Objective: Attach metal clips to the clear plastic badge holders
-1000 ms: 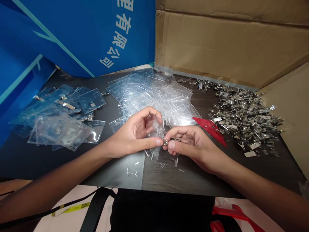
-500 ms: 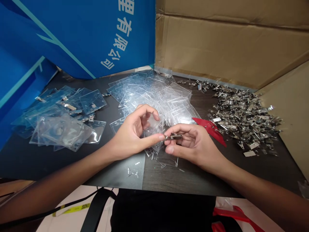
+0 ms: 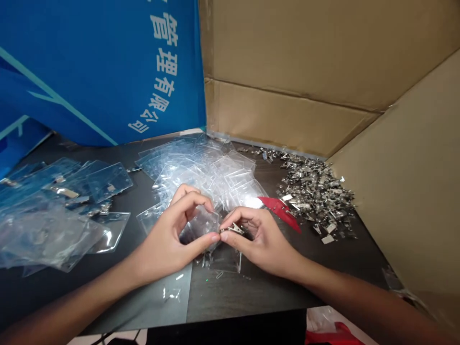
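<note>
Near the table's front, my left hand (image 3: 167, 244) curls around a clear plastic badge holder (image 3: 203, 224), its thumb stretched toward my right fingertips. My right hand (image 3: 268, 244) pinches a metal badge clip (image 3: 237, 228) by its strap end between thumb and forefinger. The clip's jaw end points back toward my right palm. The fingertips of both hands meet at the strap end, and whether it passes through the holder's slot cannot be made out. Under my hands lies another clear holder (image 3: 230, 262), partly hidden.
Loose clear holders (image 3: 194, 165) pile up behind my hands. At left are holders with clips (image 3: 64, 215). Many metal clips (image 3: 316, 191) heap up at right, beside a red piece (image 3: 282, 213). A blue panel (image 3: 108, 72) and cardboard (image 3: 287, 57) wall the table's back.
My view has tilted up and turned right, so everything sits lower and farther left. My right thumb has closed onto the clip's strap end, where it was apart before.
</note>
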`<state>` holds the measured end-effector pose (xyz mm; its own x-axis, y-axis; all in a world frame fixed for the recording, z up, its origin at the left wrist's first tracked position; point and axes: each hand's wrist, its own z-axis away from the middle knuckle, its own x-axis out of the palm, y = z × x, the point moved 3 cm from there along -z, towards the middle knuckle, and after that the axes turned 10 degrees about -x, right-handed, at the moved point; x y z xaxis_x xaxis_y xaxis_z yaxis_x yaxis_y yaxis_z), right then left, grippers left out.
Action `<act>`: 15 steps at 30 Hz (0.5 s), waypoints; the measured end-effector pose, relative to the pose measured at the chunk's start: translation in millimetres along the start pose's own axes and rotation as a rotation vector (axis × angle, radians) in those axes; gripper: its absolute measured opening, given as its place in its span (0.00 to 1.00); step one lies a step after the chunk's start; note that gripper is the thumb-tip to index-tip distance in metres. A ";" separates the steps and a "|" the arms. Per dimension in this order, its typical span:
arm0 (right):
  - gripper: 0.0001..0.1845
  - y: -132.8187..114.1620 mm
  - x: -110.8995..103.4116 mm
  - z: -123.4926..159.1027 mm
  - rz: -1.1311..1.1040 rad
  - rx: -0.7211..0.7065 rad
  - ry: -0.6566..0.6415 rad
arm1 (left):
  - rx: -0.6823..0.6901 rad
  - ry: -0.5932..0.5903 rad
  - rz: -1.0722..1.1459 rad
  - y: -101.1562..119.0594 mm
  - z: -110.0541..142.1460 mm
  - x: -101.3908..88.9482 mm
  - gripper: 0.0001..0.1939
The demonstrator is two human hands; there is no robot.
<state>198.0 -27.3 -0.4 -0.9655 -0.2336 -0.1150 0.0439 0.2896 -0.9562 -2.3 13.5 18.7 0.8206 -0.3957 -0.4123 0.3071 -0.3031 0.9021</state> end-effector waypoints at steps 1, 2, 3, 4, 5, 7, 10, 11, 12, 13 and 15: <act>0.03 1.6 -0.9 -1.8 0.022 -0.002 -0.004 | -0.006 0.001 -0.042 -0.4 -0.2 -2.5 0.13; 0.07 3.1 -3.0 -4.4 0.040 -0.004 -0.011 | -0.011 0.008 -0.092 -0.8 -0.9 -6.5 0.12; 0.14 4.6 -6.9 -7.7 0.061 -0.002 -0.017 | -0.017 0.025 -0.148 -1.0 -2.2 -12.2 0.12; 0.21 5.9 -12.9 -11.8 0.089 0.005 -0.014 | -0.022 0.052 -0.212 -0.9 -3.9 -20.0 0.12; 0.27 7.0 -21.1 -16.6 0.131 0.009 0.001 | -0.029 0.088 -0.285 -0.5 -6.2 -29.8 0.13; 0.22 8.6 -43.6 -27.2 0.311 0.012 0.069 | -0.061 0.183 -0.455 1.0 -11.7 -54.5 0.15; 0.14 11.1 -78.3 -42.5 0.713 -0.053 0.152 | -0.211 0.342 -0.766 1.6 -20.3 -98.8 0.17; 0.16 13.6 -87.0 -46.7 0.826 -0.063 0.163 | -0.290 0.374 -0.871 0.4 -22.4 -113.4 0.17; 0.17 17.0 -93.5 -50.3 0.924 -0.071 0.162 | -0.375 0.416 -0.957 -1.5 -23.6 -127.9 0.16; 0.19 21.4 -98.1 -53.3 0.970 -0.071 0.162 | -0.477 0.427 -1.026 -5.0 -24.1 -141.1 0.17; 0.22 31.7 -102.3 -57.6 1.017 -0.059 0.159 | -0.595 0.450 -1.085 -12.2 -23.1 -163.5 0.19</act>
<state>283.4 59.3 -3.5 -0.5019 0.2713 -0.8213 0.8504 0.3282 -0.4112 -129.1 101.8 78.1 0.0763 0.1620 -0.9838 0.9761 0.1894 0.1069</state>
